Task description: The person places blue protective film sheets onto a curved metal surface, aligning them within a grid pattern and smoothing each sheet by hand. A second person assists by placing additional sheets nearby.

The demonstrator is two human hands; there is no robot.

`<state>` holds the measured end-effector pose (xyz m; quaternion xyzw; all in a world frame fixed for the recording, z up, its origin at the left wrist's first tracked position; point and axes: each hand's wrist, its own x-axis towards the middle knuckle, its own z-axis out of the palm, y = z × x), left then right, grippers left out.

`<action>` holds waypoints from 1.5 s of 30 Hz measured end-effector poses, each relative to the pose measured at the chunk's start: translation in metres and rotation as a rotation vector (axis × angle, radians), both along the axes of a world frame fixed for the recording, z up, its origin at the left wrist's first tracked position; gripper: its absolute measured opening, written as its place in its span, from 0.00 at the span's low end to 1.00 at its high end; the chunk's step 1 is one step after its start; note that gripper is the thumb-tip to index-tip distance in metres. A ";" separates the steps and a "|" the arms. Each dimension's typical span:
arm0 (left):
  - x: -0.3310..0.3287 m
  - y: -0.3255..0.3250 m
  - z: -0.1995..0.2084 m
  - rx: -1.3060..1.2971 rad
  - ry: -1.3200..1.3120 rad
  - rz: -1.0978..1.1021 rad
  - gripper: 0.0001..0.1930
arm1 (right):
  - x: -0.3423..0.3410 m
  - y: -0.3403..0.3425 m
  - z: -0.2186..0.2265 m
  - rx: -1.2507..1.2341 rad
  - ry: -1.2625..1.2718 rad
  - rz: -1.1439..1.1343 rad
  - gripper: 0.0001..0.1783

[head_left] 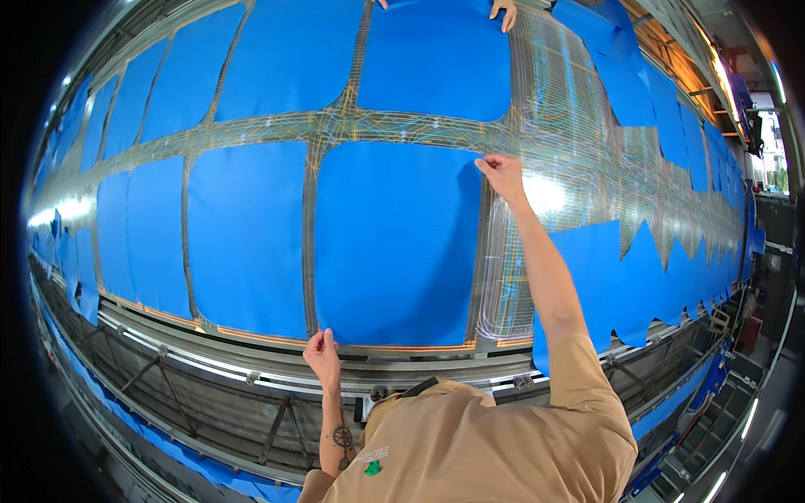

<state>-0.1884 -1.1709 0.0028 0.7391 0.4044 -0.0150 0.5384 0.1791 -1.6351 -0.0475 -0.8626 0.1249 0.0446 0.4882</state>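
In front of me a large blue sheet (394,243) with rounded far corners lies on a long table. My right hand (503,176), arm stretched out, pinches its far right corner. By the table's front edge, my left hand (323,359) is closed in a pinch at the sheet's near left corner. A shadow falls across the right part of this sheet. To its left lies another blue sheet (247,239), with a narrow strip of bare table between the two.
Across the table, another person's hand (505,14) touches the right edge of a far blue sheet (434,63). Jagged blue offcuts (587,260) lie to the right. The table surface (549,92) is shiny, with thin coloured lines. A metal rail (411,369) runs along the front.
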 end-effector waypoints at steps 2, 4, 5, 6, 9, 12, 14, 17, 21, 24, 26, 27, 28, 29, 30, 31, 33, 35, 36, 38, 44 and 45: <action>0.000 -0.001 -0.002 -0.007 -0.006 0.016 0.11 | 0.000 -0.001 0.000 -0.008 0.001 0.011 0.16; 0.000 0.000 -0.004 -0.026 -0.010 0.033 0.11 | 0.000 0.001 0.001 -0.035 -0.004 0.028 0.15; -0.001 0.001 -0.005 -0.033 -0.013 0.034 0.11 | 0.000 0.001 0.003 -0.039 -0.002 0.027 0.15; -0.001 0.002 -0.006 -0.039 -0.015 0.034 0.11 | 0.000 0.001 0.004 -0.043 -0.001 0.025 0.15; -0.001 0.003 -0.008 -0.055 -0.024 0.033 0.11 | -0.001 0.002 0.007 -0.062 -0.039 0.028 0.15; -0.003 0.004 -0.009 -0.055 -0.021 0.029 0.11 | -0.001 0.006 0.010 -0.071 -0.041 0.011 0.15; -0.003 0.005 -0.010 -0.058 -0.021 0.022 0.11 | -0.001 0.005 0.010 -0.073 -0.024 0.004 0.15; -0.001 0.004 -0.008 -0.071 -0.024 0.018 0.11 | 0.000 0.004 0.009 -0.082 -0.021 0.011 0.16; 0.000 0.003 -0.005 -0.078 -0.015 0.031 0.12 | 0.000 0.006 0.009 -0.089 -0.039 -0.003 0.16; 0.005 -0.001 0.001 -0.072 -0.012 0.035 0.12 | -0.001 0.006 0.009 -0.080 -0.025 -0.016 0.17; 0.005 -0.001 0.002 -0.069 -0.011 0.031 0.12 | -0.001 0.005 0.008 -0.071 -0.020 -0.016 0.17; 0.004 0.001 0.000 -0.069 -0.009 0.025 0.12 | 0.000 0.004 0.007 -0.066 -0.019 -0.014 0.17; 0.002 0.002 -0.003 -0.069 -0.007 0.019 0.12 | 0.000 0.004 0.007 -0.062 -0.019 -0.012 0.17; 0.000 0.003 -0.004 -0.067 -0.010 0.021 0.12 | 0.001 0.004 0.007 -0.031 -0.019 -0.008 0.17; -0.002 0.004 -0.006 -0.065 -0.013 0.022 0.12 | 0.002 0.003 0.007 0.001 -0.019 -0.004 0.16; -0.001 0.004 -0.006 -0.066 -0.018 0.019 0.12 | 0.002 -0.001 0.005 0.029 -0.021 -0.004 0.16; 0.000 0.001 -0.004 -0.066 -0.023 0.029 0.12 | 0.003 -0.004 0.000 0.055 -0.031 -0.013 0.15; 0.002 -0.001 0.001 -0.075 -0.027 0.036 0.12 | 0.003 -0.004 -0.004 0.051 -0.035 -0.020 0.14; 0.004 -0.002 0.004 -0.086 -0.029 0.036 0.12 | 0.003 -0.005 -0.006 0.032 -0.034 -0.025 0.14; 0.004 -0.002 0.005 -0.095 -0.033 0.045 0.12 | 0.004 0.000 -0.004 0.007 -0.026 -0.034 0.14; 0.002 -0.002 0.003 -0.100 -0.034 0.049 0.11 | 0.003 0.005 0.006 -0.017 -0.025 -0.064 0.13; 0.002 -0.002 0.002 -0.106 -0.035 0.053 0.11 | 0.003 0.005 0.007 -0.025 -0.020 -0.068 0.13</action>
